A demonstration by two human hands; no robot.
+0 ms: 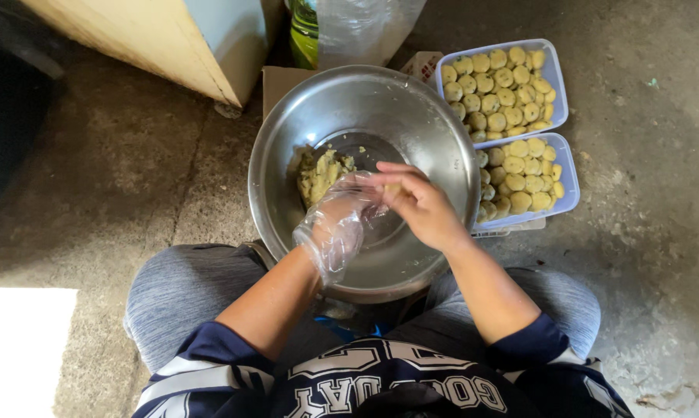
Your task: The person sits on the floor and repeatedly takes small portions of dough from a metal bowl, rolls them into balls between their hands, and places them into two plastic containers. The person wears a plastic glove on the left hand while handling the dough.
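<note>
Steel bowl (434,131) sits on the concrete floor (133,170) between the person's knees, with a lump of yellow dough (318,176) lying at its left inner side. Above the bowl, the left hand (338,220), in a loose clear glove, meets the bare right hand (423,205); right fingers pinch shut on a small dough piece (393,188), left fingers curl beneath it. Right of the bowl, two trays (560,85) hold rows of dough rounds (496,81).

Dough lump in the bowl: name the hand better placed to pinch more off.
Left. The gloved left hand lies nearest the dough lump; the bare right hand is pressing a small piece.
</note>
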